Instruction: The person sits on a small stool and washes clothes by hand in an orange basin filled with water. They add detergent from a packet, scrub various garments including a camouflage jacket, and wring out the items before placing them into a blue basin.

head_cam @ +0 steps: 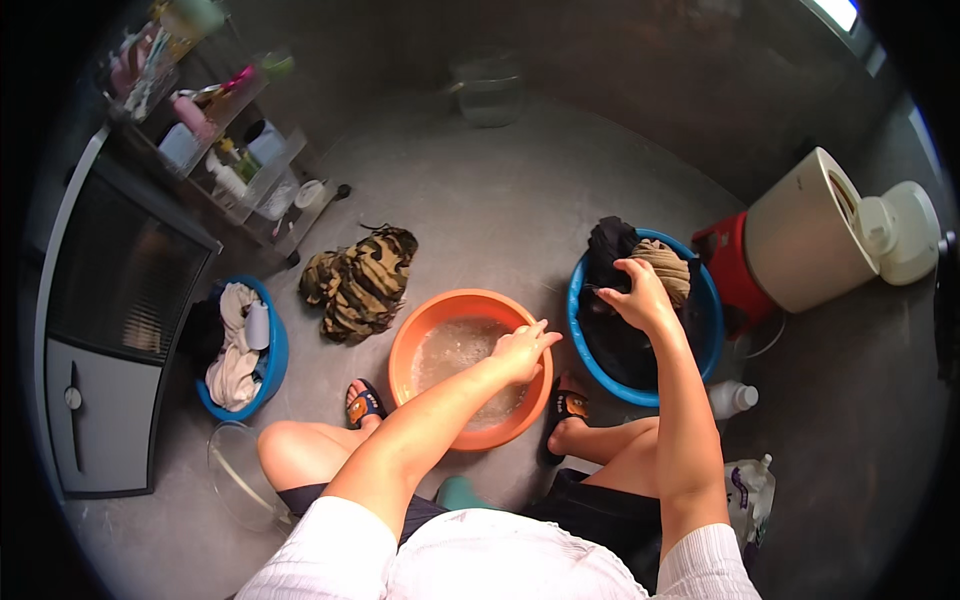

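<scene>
An orange plastic basin [401,345] with cloudy, foamy water [457,349] stands on the floor between my feet. Over its right side my left hand [521,350] is held with fingers spread and nothing in them. My right hand [637,296] is above the blue tub [581,341] to the right, thumb and fingers apart, near a bundled tan cloth [661,268]. Black clothes [615,345] fill much of that tub. A wet-looking camouflage garment [364,281] lies crumpled on the floor, left of the orange basin and apart from it.
At left, a smaller blue tub [279,360] holds pale clothes, beside a cabinet [112,420]. A shelf rack [217,135] with bottles stands behind. Right are a beige lidded container [806,232] on a red stool [731,274], a white bottle [731,399] and a soft pouch [750,499].
</scene>
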Demonstrator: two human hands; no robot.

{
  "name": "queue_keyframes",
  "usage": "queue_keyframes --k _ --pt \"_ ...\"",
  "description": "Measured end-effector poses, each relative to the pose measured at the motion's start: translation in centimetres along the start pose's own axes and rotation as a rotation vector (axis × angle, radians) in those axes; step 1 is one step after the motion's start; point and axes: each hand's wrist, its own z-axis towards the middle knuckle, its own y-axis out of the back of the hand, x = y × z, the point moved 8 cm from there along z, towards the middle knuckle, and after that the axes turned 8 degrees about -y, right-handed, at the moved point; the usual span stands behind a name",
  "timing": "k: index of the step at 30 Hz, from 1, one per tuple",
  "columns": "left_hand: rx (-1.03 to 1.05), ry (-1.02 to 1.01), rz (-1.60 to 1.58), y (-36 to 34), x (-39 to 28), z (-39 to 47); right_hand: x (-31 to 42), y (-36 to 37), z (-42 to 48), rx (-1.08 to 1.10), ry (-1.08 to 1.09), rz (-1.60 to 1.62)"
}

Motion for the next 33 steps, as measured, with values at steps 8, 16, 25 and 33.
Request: queue_keyframes --k 8,16,25,33 --pt "-0.602 0.551 -0.446 -0.3 20.9 -12.6 12.0 -20.8 -1.8 0.438 0.405 -0.049" --pt "-0.646 1.06 -0.461 -2.6 36.8 -21.7 20.1 -35.4 -0.9 0.327 0.407 0.332" --pt "-0.58 1.209 -0.264 0.1 47.5 -22.9 24.2 -40.5 0.9 0.49 0.373 0.504" --pt "-0.819 0.405 -0.152 3.5 40.2 -18.5 22.5 -45.8 4.4 0.736 -0.498 1.036"
